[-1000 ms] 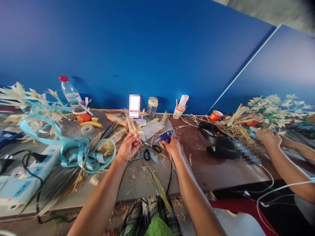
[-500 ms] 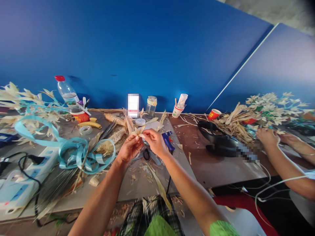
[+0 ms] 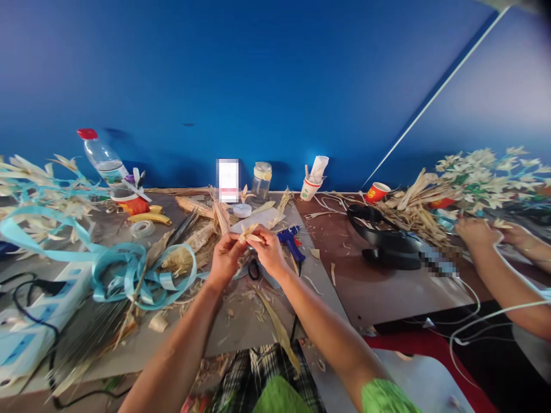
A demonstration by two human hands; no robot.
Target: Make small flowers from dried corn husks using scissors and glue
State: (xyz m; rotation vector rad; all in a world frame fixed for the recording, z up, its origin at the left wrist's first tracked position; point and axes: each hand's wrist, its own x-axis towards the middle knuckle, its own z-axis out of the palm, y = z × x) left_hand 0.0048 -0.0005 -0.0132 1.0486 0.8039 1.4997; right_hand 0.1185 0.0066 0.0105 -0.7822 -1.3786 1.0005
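Note:
Between my two hands is a small pale corn husk flower (image 3: pixel 248 233) with pointed petals. My left hand (image 3: pixel 227 257) pinches it from the left, and my right hand (image 3: pixel 269 249) grips its petals from the right. Just right of my right hand lies a blue glue gun (image 3: pixel 293 244). Black-handled scissors (image 3: pixel 253 269) are below my hands, partly hidden. A white tape roll (image 3: pixel 241 211) and dried husks (image 3: pixel 220 212) sit behind them. A long husk strip (image 3: pixel 279 330) hangs over the table's front edge toward my lap.
On the left are light blue ribbon (image 3: pixel 129 272), a power strip (image 3: pixel 55 310) and a bottle (image 3: pixel 103 158). A glass jar (image 3: pixel 261 182) and paper cup (image 3: pixel 310 188) stand by the wall. To the right lie a black headset-like object (image 3: pixel 387 238) and a co-worker's hands (image 3: pixel 477 232).
The view has shifted slightly. My hands still hold the flower, which is now turned so its petals spread more sideways, with my right fingers lower on it.

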